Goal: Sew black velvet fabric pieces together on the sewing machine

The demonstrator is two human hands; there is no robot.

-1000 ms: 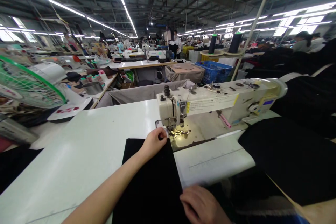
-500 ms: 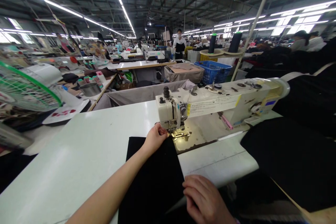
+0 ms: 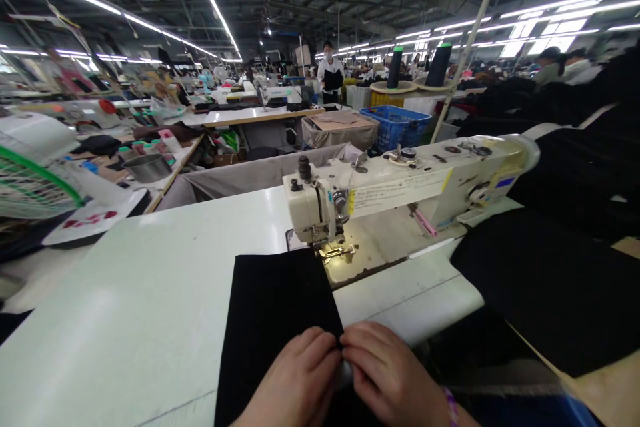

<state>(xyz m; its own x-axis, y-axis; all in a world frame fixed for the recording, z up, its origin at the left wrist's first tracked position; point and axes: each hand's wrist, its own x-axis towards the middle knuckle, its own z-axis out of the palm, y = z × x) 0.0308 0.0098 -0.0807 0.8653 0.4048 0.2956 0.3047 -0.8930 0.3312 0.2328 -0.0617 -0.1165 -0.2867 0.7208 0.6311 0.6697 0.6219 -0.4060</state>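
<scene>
A black fabric panel (image 3: 275, 300) lies on the pale green table, its far right corner at the needle area of a cream sewing machine (image 3: 390, 183). Near the bottom centre, my left hand (image 3: 305, 373) pinches the panel's right edge. My right hand (image 3: 387, 367) is closed on the same edge just beside it, fingertips nearly touching the left ones. A small lamp lights the metal guide (image 3: 337, 251) beside the needle. The presser foot's contact with the fabric is too small to make out.
Dark fabric (image 3: 550, 280) is piled at the right. A fan with a green rim (image 3: 40, 177) and a metal pot (image 3: 147, 168) stand at the left. Beyond the machine are a blue basket (image 3: 400, 127), thread cones (image 3: 439, 67) and a standing person (image 3: 330, 73) holding something black.
My left hand has left the panel's far corner by the needle and come back towards me, gripping the edge beside my right hand. The view has shifted slightly.
</scene>
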